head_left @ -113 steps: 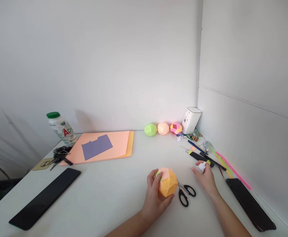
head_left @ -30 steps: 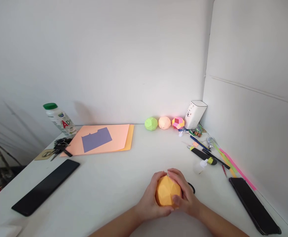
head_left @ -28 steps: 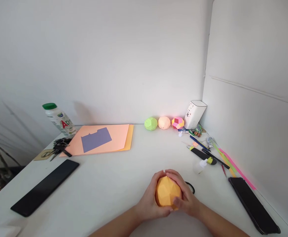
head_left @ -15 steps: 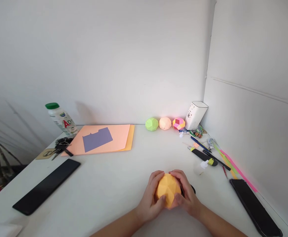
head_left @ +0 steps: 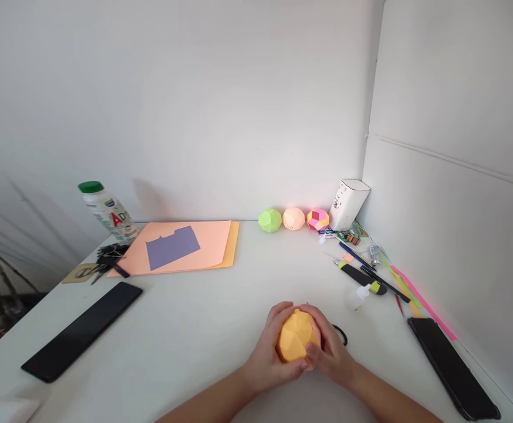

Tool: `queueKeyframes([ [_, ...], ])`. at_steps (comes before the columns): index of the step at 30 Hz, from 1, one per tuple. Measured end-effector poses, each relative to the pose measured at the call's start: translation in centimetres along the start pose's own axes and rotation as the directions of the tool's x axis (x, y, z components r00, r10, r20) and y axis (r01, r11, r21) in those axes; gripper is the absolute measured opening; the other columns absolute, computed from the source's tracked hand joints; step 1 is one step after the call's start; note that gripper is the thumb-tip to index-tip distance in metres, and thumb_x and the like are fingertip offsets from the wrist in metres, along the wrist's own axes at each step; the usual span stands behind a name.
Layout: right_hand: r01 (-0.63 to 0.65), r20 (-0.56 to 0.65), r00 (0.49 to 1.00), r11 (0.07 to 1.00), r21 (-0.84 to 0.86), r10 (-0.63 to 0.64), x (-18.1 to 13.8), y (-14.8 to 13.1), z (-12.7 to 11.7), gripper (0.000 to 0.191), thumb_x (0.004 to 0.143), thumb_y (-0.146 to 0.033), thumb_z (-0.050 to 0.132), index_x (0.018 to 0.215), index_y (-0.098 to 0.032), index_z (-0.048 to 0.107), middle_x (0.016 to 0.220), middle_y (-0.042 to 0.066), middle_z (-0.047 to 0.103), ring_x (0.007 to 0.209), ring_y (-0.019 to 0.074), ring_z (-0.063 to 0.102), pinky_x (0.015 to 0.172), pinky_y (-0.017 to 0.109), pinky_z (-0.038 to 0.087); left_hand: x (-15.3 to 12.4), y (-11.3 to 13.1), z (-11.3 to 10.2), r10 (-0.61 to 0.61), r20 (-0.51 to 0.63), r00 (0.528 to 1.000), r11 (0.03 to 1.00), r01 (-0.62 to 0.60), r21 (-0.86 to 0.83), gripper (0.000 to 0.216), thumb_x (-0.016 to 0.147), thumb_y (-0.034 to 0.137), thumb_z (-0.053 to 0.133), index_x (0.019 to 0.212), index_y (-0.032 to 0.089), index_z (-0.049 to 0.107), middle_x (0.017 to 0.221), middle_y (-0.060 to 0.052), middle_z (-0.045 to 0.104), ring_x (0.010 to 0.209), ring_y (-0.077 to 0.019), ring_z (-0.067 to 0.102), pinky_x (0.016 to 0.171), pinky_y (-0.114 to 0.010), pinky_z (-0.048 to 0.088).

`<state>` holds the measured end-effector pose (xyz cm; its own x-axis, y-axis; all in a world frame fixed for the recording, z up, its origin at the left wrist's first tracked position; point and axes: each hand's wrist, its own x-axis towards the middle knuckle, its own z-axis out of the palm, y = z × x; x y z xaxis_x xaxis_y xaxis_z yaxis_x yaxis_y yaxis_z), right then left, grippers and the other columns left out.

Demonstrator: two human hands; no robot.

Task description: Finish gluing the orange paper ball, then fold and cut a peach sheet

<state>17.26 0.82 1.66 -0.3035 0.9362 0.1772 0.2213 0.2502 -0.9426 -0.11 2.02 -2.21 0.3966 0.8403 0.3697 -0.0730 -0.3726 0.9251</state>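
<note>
Between my two hands, near the front of the white table, is a faceted paper ball [head_left: 295, 336], orange-yellow on the face toward me and pink along its right and lower edge. My left hand [head_left: 269, 351] wraps its left side, thumb below it. Curled round the right side is my right hand [head_left: 332, 348], its thumb pressed on the lower right facets. Just behind the right hand shows a black loop [head_left: 341, 335], perhaps a scissors handle; the rest of it is hidden.
Against the wall stand green [head_left: 269, 220], peach [head_left: 294, 219] and multicoloured [head_left: 318, 220] paper balls and a white box [head_left: 348, 204]. To the right lie a utility knife [head_left: 360, 277], a glue bottle [head_left: 362, 294] and a phone [head_left: 452, 367]. At left are paper sheets [head_left: 216, 244], a black slab [head_left: 83, 332] and a bottle [head_left: 109, 211].
The paper ball has turned slightly in my hands, so more pink shows at its right. My left thumb has slid lower and rightward beneath it. More of the black loop shows.
</note>
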Motion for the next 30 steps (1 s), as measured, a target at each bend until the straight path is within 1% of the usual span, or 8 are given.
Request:
queueKeyframes([
  [3, -0.068, -0.028, 0.997, 0.998, 0.018, 0.069, -0.2, 0.5, -0.2, 0.062, 0.082, -0.067, 0.048, 0.126, -0.023, 0.044, 0.119, 0.011, 0.055, 0.103, 0.0269, 0.057, 0.087, 0.039, 0.051, -0.2, -0.4, 0.2, -0.023, -0.075, 0.997, 1.000, 0.024, 0.010, 0.090, 0.064, 0.053, 0.075, 0.137, 0.027, 0.029, 0.142, -0.016, 0.020, 0.132, -0.0391, 0.027, 0.102, -0.058, 0.036],
  [5, -0.077, -0.042, 0.996, 0.997, 0.014, 0.077, -0.3, 0.7, -0.4, 0.061, 0.085, -0.065, 0.045, 0.129, -0.023, 0.042, 0.125, 0.012, 0.053, 0.111, 0.0282, 0.055, 0.092, 0.041, 0.049, -0.1, -0.2, 0.3, -0.014, -0.091, 0.996, 1.000, 0.013, -0.011, 0.077, 0.069, 0.049, 0.073, 0.132, 0.027, 0.035, 0.138, -0.014, 0.028, 0.129, -0.0363, 0.033, 0.100, -0.056, 0.038],
  [10, 0.008, 0.031, 0.999, 0.999, 0.039, -0.010, -0.1, 0.6, -0.9, 0.056, 0.089, -0.061, 0.043, 0.134, -0.027, 0.042, 0.137, 0.012, 0.044, 0.127, 0.0292, 0.044, 0.103, 0.044, 0.041, 0.7, 1.0, -0.5, -0.112, 0.039, 0.993, 0.965, 0.119, -0.235, 0.054, 0.080, 0.050, 0.061, 0.123, 0.023, 0.045, 0.116, -0.010, 0.052, 0.103, -0.0268, 0.054, 0.088, -0.046, 0.049],
  [13, 0.033, 0.077, 0.996, 0.994, 0.099, -0.041, 0.0, 0.6, -0.8, 0.059, 0.085, -0.062, 0.050, 0.133, -0.029, 0.043, 0.140, 0.011, 0.040, 0.128, 0.0297, 0.042, 0.104, 0.043, 0.040, 0.6, 1.2, -1.0, -0.163, 0.066, 0.984, 0.945, 0.175, -0.278, 0.050, 0.085, 0.052, 0.053, 0.127, 0.024, 0.046, 0.124, -0.011, 0.050, 0.111, -0.0282, 0.052, 0.094, -0.047, 0.046],
  [16, -0.022, 0.063, 0.998, 0.994, 0.107, 0.016, 0.0, 0.8, -0.5, 0.062, 0.081, -0.063, 0.056, 0.130, -0.028, 0.043, 0.134, 0.011, 0.044, 0.120, 0.0289, 0.049, 0.097, 0.040, 0.045, 0.2, 0.5, -1.0, -0.120, -0.044, 0.992, 0.978, 0.111, -0.174, 0.045, 0.091, 0.050, 0.045, 0.131, 0.028, 0.045, 0.143, -0.010, 0.033, 0.130, -0.0299, 0.036, 0.104, -0.050, 0.037],
  [18, -0.023, 0.047, 0.999, 0.997, 0.071, 0.019, 0.0, 1.0, -0.3, 0.063, 0.079, -0.064, 0.057, 0.128, -0.027, 0.043, 0.128, 0.011, 0.046, 0.114, 0.0284, 0.051, 0.094, 0.039, 0.047, 0.1, 0.0, -0.8, -0.016, -0.063, 0.998, 0.995, 0.010, -0.096, 0.052, 0.088, 0.051, 0.050, 0.135, 0.030, 0.041, 0.145, -0.010, 0.028, 0.134, -0.0316, 0.029, 0.107, -0.052, 0.033],
  [22, 0.074, 0.036, 0.997, 0.997, -0.035, -0.072, -0.1, 1.5, -0.3, 0.062, 0.078, -0.067, 0.056, 0.123, -0.027, 0.046, 0.125, 0.010, 0.044, 0.116, 0.0299, 0.047, 0.097, 0.041, 0.044, 0.5, -0.3, -0.2, 0.176, 0.023, 0.984, 0.982, -0.175, -0.068, 0.075, 0.073, 0.049, 0.070, 0.137, 0.030, 0.036, 0.130, -0.011, 0.042, 0.120, -0.0314, 0.044, 0.102, -0.052, 0.038],
  [30, 0.154, 0.062, 0.986, 0.988, 0.007, -0.154, -0.2, 2.3, -0.4, 0.058, 0.081, -0.069, 0.048, 0.124, -0.031, 0.041, 0.132, 0.009, 0.038, 0.125, 0.0312, 0.039, 0.098, 0.041, 0.043, 0.9, 0.1, 0.0, 0.233, 0.021, 0.972, 0.972, -0.231, -0.049, 0.072, 0.074, 0.045, 0.069, 0.137, 0.032, 0.038, 0.130, -0.011, 0.037, 0.121, -0.0309, 0.043, 0.101, -0.049, 0.040],
])
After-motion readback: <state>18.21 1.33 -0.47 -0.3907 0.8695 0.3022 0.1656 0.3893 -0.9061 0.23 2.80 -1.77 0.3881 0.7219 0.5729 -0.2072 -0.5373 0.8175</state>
